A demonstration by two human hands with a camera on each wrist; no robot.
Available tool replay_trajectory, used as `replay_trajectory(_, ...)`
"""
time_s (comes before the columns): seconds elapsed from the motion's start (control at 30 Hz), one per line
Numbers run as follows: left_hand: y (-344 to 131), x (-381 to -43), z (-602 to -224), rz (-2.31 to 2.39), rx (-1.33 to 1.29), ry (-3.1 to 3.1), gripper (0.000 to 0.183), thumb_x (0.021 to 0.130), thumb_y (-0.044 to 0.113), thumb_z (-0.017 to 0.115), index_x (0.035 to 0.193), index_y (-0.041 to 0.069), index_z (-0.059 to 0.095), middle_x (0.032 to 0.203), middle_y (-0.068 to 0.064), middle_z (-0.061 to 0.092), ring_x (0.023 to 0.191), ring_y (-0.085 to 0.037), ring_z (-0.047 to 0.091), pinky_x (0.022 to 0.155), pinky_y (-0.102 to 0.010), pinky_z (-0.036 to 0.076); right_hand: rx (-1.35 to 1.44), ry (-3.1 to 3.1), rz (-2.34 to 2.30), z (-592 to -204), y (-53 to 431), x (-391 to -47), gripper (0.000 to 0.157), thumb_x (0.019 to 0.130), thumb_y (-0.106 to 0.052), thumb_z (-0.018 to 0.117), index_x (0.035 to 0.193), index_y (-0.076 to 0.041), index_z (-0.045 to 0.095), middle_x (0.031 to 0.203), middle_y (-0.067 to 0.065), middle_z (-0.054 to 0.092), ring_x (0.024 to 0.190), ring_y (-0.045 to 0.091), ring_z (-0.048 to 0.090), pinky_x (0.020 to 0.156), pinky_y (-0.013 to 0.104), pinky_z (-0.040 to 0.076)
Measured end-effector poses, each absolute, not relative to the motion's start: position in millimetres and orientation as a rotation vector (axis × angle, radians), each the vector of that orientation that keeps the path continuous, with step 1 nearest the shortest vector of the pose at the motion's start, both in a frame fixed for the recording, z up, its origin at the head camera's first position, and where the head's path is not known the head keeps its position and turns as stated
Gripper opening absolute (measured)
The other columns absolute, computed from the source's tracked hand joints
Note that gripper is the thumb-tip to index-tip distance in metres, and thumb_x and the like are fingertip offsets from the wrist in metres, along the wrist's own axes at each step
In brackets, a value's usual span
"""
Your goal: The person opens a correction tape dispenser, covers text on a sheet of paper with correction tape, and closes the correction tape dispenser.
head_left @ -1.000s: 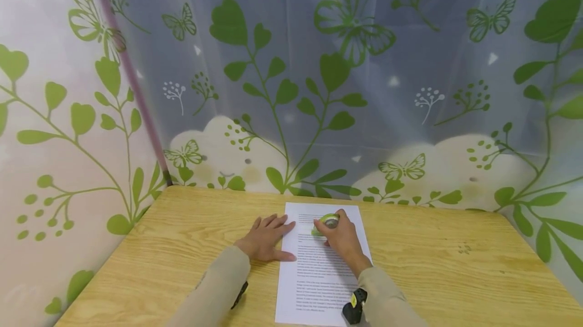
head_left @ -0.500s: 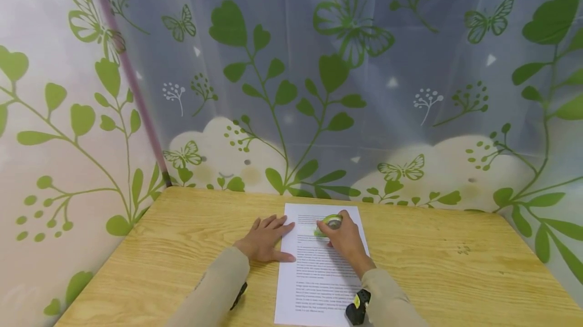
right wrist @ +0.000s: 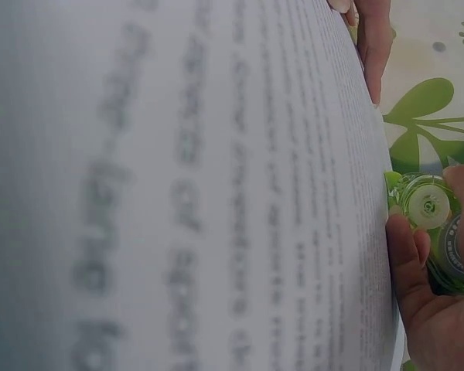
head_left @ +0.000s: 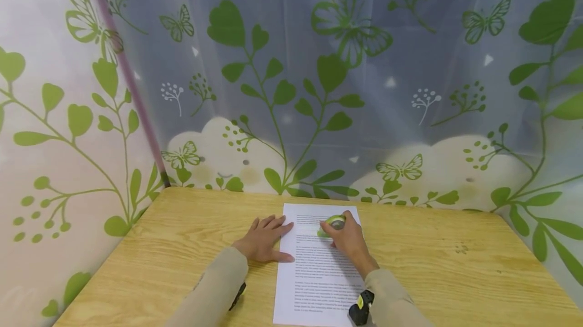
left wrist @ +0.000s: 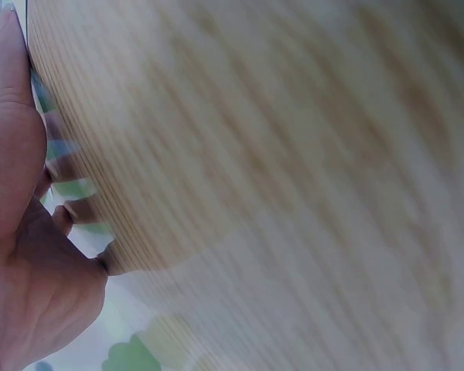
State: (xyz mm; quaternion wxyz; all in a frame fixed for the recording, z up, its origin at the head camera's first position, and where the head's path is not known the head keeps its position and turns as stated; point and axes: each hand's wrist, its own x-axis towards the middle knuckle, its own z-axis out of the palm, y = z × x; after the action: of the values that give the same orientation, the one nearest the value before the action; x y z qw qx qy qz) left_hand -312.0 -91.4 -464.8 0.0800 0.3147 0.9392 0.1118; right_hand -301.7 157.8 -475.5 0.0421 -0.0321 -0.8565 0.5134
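A printed sheet of paper (head_left: 314, 271) lies lengthwise on the wooden table. Near its upper part, my right hand (head_left: 354, 243) pinches a green, see-through correction tape (head_left: 324, 230) between thumb and fingers. The right wrist view shows the correction tape's white reel (right wrist: 427, 205) and its tip down at the page, with the fingers (right wrist: 410, 263) around the case. My left hand (head_left: 263, 241) lies spread with fingers straight, thumb and fingertips on the sheet's left edge and the palm side over the table. In the left wrist view only part of the left hand (left wrist: 39, 270) shows.
The pale wooden table (head_left: 432, 271) extends to both sides of the sheet. Behind it hangs a curtain (head_left: 291, 89) printed with green leaves and butterflies, meeting the table's back edge. A black wrist device (head_left: 361, 308) hangs at the right sleeve, over the sheet's lower right.
My right hand has slid a little to the right over the print with the correction tape in its grip. The left hand stays at the sheet's left edge.
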Motion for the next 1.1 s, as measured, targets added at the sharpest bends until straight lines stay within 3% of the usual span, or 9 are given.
replay_trajectory(1.1,-92,-313,-466,0.328,0.931,2.802,0.088,0.083,0.065,0.058,0.151,0.018,0.03,0.156,-0.011,0.021,0.142,-0.036,0.014,0.109,-0.061,0.009,-0.137,-2.678,1.486,-476,177,-302,0.046,0.085,-0.036,0.073,0.105,-0.004,0.046,0.081,0.009,0.062,0.049,0.017,0.059,0.05,0.028,0.046)
